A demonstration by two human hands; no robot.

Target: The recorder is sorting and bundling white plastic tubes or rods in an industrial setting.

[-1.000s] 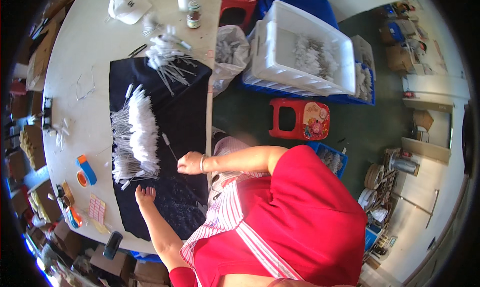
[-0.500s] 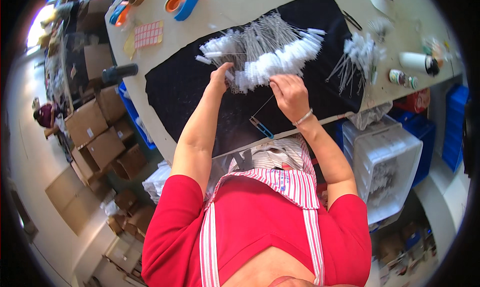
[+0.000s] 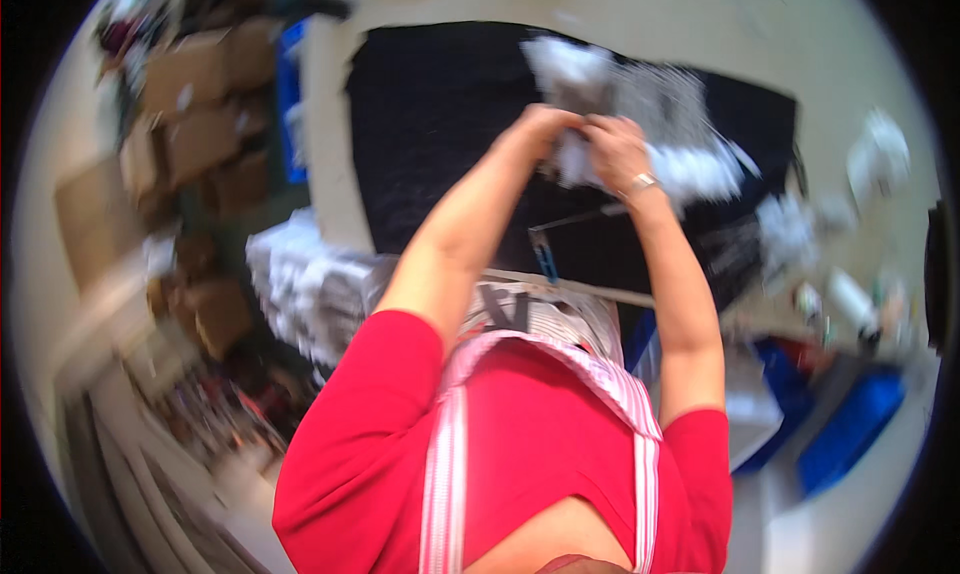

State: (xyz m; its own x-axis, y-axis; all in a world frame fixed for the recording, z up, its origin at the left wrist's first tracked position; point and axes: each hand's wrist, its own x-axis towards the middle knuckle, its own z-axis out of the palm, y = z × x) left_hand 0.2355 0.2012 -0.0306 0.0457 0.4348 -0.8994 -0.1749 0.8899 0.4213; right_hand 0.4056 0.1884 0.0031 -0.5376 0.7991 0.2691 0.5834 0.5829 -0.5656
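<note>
A pile of wire-stemmed brushes (image 3: 690, 172) with white bristles lies on a black cloth (image 3: 430, 94), blurred by motion. At the pile's near left side my left hand (image 3: 548, 124) has its fingers closed. My right hand (image 3: 618, 149) meets it there, fingers bent and pinched, fingertips touching or almost touching the left ones. What either hand grips is hidden by the fingers and the blur. White bristles show just below the hands. Nearer to me, a pair of blue-handled snips (image 3: 546, 258) lies by the cloth's front edge, a thin wire beside it.
Another bunch of white brushes (image 3: 785, 229) lies right of the cloth. A white bottle (image 3: 853, 299) and small containers stand near the table's right edge. Blue bins (image 3: 850, 429) are below on the right. Cardboard boxes (image 3: 200, 124) are stacked at the left, beside a white bundle (image 3: 300, 274).
My hands have come together at the pile; they were apart, left at its left side, right at its near edge. The whole view has swung, shifting the table within the picture.
</note>
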